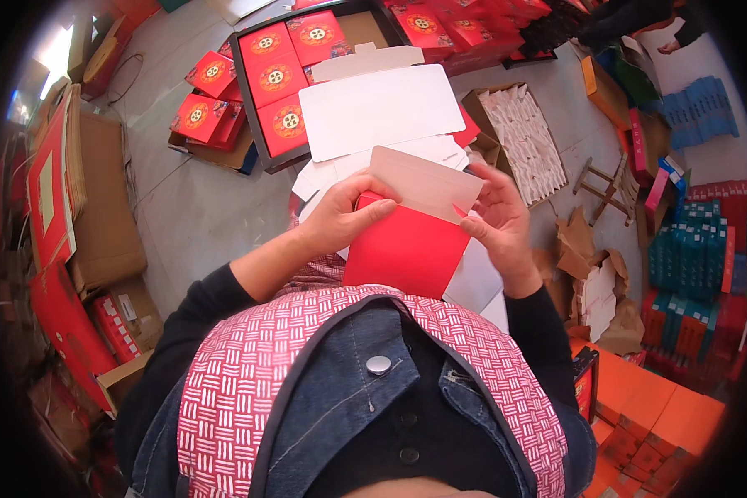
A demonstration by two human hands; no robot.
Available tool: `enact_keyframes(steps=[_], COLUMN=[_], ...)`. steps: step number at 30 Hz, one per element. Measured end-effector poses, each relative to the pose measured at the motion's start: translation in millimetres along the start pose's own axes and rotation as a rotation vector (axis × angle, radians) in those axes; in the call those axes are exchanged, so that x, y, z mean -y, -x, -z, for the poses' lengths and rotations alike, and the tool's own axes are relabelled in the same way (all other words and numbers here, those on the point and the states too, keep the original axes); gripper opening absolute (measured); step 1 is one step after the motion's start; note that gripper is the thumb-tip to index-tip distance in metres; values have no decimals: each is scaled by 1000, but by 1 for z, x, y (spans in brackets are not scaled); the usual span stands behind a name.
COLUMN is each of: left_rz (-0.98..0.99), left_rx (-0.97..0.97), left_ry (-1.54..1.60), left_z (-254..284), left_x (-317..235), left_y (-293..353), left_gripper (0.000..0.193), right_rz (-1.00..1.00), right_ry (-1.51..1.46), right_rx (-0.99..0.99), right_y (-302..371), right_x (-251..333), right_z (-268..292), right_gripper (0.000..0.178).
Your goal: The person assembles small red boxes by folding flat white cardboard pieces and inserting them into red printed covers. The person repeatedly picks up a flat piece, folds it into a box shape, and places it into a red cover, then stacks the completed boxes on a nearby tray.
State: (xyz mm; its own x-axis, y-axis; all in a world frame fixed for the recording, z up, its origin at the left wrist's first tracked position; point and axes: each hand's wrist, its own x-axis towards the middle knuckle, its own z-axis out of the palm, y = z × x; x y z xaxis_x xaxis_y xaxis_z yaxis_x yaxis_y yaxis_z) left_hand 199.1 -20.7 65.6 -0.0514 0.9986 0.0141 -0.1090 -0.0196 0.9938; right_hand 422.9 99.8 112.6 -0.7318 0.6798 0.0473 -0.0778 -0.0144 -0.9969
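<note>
A red cardboard box (407,249) is between my two hands above my lap. Its flap (423,184) stands up at the far end, the pale inner side showing. My left hand (349,212) grips the box's far left corner, thumb on the red face and fingers partly hidden behind. On the other side, my right hand (500,217) pinches the far right corner beside a small red tab. Just beyond lies an unfolded white carton blank (382,112), over more white card partly covered by my hands and the box.
A black-rimmed tray (261,137) of red patterned boxes stands beyond the white card. More red boxes (199,116) are stacked to its left. At right are a carton of white packets (523,137), a wooden stool (604,189) and orange boxes (664,411). Flattened cardboard (108,199) leans at left.
</note>
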Motion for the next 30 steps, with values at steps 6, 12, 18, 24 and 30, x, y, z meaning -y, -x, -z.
enact_keyframes(steps=[6,12,18,24,30], left_rz=[-113,-142,-136,-209,-199], left_rx=[-50,-25,-67,28,-45], left_ry=[-116,-187,-201,-249,-209], left_z=[0,-3,-5,-7,-10], left_x=[-2,-9,-1,-13,-4], left_y=[6,-2,-2,-8,8], left_gripper=[17,17,15,19,33], right_rz=[-31,-1,42,-256,-136], right_ry=[148,284,267,285,529], right_rx=[167,-45,117,386,494], right_y=[-3,16,-5,-44,-48], right_x=[7,-23,3,18,29], right_z=[11,17,17,13,-10], right_gripper=[77,39,12,28,44])
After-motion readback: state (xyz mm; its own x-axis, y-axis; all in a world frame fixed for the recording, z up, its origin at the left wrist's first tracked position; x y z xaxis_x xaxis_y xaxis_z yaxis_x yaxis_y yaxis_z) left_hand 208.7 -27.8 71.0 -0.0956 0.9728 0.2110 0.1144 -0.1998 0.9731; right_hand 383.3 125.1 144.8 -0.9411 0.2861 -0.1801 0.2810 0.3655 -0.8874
